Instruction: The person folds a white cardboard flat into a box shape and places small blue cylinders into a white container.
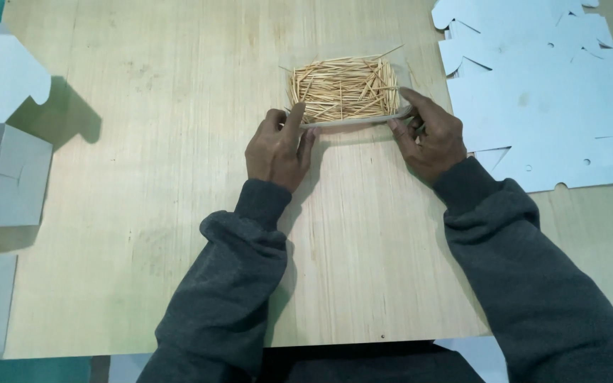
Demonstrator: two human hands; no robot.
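Grip: left hand and right hand pinch near rim of shallow clear rectangular tray, one at each end. Tray sits on pale wooden worktop, heaped with thin wooden toothpicks. Flat white die-cut cardboard blanks right of tray; folded white cardboard box far left.

Two hands, one toothpick pile, one folded box.

Head camera, steep downward look, close over wooden table.
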